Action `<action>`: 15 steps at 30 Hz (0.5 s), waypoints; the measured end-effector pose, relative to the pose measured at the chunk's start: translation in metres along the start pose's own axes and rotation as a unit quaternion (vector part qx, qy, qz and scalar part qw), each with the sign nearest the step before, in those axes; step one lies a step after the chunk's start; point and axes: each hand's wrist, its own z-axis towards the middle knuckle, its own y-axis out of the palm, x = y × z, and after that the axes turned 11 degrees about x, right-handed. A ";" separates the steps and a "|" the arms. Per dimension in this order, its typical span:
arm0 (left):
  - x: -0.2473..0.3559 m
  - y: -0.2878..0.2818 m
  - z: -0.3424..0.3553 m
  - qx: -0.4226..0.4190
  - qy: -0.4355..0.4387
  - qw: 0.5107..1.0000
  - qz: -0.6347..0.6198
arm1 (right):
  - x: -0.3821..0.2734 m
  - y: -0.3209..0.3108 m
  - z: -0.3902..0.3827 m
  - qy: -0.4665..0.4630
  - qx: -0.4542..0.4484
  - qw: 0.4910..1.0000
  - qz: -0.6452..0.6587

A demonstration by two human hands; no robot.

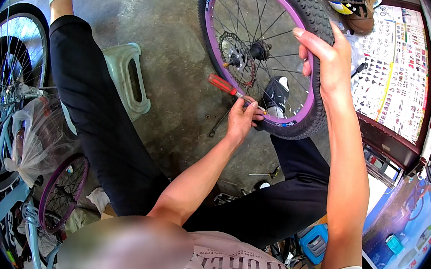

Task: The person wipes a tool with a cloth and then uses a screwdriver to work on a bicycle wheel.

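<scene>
A bicycle wheel with a pink-purple rim [210,21], knobby black tyre and brake disc is tilted up before me. My right hand [325,54] grips its right side, fingers curled round tyre and rim, thumb along the tread. My left hand [241,117] is at the wheel's lower left edge, fingers closed round a red-handled screwdriver [220,84], whose shaft runs down toward the rim; where its tip sits is hard to make out. My shoe [274,98] shows behind the spokes.
A pale plastic stool [136,80] stands by my left leg. Bicycles [4,198], a plastic bag [32,143] and another purple-rimmed wheel [82,167] crowd the left. A parts-chart counter [393,74] stands at right. Tools [273,172] lie on the floor; a blue case [313,242] sits lower right.
</scene>
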 end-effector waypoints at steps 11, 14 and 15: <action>-0.002 -0.002 0.004 -0.021 0.017 0.998 0.048 | -0.004 0.004 -0.001 -0.023 0.003 1.000 0.002; -0.001 -0.002 0.004 -0.025 0.032 0.997 0.066 | 0.001 0.000 0.005 -0.008 0.001 1.000 0.005; 0.000 -0.002 0.003 -0.025 0.035 0.997 0.070 | 0.003 -0.002 0.007 0.001 0.002 1.000 0.004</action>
